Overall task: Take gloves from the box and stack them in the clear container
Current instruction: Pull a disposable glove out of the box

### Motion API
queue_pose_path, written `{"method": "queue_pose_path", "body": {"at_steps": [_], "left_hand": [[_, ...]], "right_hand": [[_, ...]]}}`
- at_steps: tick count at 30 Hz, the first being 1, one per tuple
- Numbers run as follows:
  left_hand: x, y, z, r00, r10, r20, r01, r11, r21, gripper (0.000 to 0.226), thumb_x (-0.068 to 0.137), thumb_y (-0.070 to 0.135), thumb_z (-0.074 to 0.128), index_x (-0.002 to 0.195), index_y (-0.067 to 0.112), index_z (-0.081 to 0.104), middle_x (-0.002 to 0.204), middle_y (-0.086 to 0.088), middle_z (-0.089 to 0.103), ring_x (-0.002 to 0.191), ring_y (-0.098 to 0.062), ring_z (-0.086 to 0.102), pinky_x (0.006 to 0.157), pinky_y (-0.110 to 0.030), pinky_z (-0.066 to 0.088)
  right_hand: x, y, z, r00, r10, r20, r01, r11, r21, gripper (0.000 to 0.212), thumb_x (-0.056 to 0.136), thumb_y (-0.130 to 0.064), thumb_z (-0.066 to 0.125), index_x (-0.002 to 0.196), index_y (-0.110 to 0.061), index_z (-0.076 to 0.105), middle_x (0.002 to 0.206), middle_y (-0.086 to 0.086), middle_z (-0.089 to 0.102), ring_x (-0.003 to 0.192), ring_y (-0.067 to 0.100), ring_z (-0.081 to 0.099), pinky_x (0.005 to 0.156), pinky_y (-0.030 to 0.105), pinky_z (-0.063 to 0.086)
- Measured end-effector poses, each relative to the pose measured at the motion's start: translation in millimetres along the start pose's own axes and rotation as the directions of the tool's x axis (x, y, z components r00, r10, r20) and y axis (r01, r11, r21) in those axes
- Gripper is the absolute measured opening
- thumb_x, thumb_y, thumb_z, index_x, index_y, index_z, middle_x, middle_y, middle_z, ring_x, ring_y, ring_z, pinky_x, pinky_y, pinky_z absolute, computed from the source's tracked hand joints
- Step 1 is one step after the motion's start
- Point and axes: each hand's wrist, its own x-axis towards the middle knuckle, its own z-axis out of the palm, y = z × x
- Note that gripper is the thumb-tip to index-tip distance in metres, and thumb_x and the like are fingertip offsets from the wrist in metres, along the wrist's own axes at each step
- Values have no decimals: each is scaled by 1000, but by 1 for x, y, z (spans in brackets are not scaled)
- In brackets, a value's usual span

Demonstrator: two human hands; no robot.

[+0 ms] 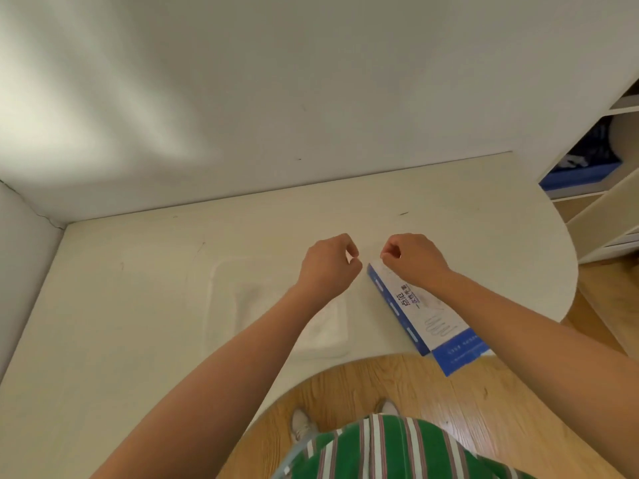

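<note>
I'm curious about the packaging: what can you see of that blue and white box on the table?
The box is long, flat, apparently cardboard: white top with dark printed characters and a line drawing of gloves, blue side and near end. It lies flat on the white table, angled, its near end overhanging the curved edge. The right hand, fingers curled, hovers over its far end; whether it touches is unclear.
</note>
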Motion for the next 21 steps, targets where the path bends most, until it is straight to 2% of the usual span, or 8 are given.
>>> {"method": "queue_pose_path", "body": {"at_steps": [3, 6, 8, 11, 15, 18, 21], "left_hand": [[10, 30, 43, 986, 38, 161, -36, 999, -15, 35, 87, 20, 61, 121, 15, 55, 98, -4, 67, 96, -24, 62, 81, -32, 48], [17, 43, 78, 971, 23, 239, -23, 1000, -2, 55, 86, 21, 66, 135, 14, 41, 103, -10, 67, 97, -27, 62, 77, -33, 47], [19, 44, 95, 964, -5, 265, 4, 1000, 4, 68, 86, 24, 69, 143, 15, 33, 107, -10, 66, 100, -28, 62, 77, -31, 45], [21, 39, 111, 952, -72, 297, 64, 997, 36, 85, 83, 31, 72, 150, 17, 22, 123, -11, 62, 112, -30, 58, 85, -32, 44], [25, 38, 120, 956, -129, 265, 125, 992, 31, 86, 78, 33, 77, 146, 20, 27, 119, -8, 63, 110, -28, 59, 78, -28, 40], [25, 40, 123, 958, -144, 250, 137, 990, 47, 82, 76, 32, 79, 141, 20, 32, 115, -8, 62, 106, -28, 59, 75, -29, 41], [26, 42, 127, 952, -175, 250, 159, 984, 81, 84, 75, 31, 78, 142, 21, 29, 117, -9, 61, 106, -28, 59, 75, -31, 43]], "right_hand": [[-11, 44, -1, 994, 100, 48, -91, 982, -163, 15, 91, -28, 54, 86, -19, 64, 90, -3, 63, 83, 19, 61, 71, 32, 52], [-17, 65, 7, 993, 98, 63, -86, 982, -170, 33, 93, -36, 51, 68, -16, 61, 82, 2, 55, 72, 22, 57, 58, 29, 42], [-16, 70, 12, 996, 85, 37, -79, 985, -155, 30, 93, -35, 51, 76, -15, 68, 88, 3, 57, 73, 21, 56, 59, 28, 39], [-11, 72, 15, 1000, -1, 3, 2, 974, -226, 25, 90, -33, 56, 96, -16, 74, 95, 3, 63, 82, 22, 63, 65, 30, 48], [-10, 78, 22, 995, -94, -26, 84, 963, -257, 26, 92, -32, 54, 93, -14, 72, 90, 3, 65, 78, 22, 64, 64, 32, 50], [-7, 82, 25, 996, -77, -40, 69, 983, -171, 20, 89, -26, 56, 84, -15, 72, 85, 0, 67, 75, 19, 63, 62, 31, 51], [-1, 85, 17, 1000, -10, 9, 9, 990, 144, 15, 82, -21, 64, 67, -18, 66, 69, -6, 64, 65, 11, 58, 60, 27, 47]]}}
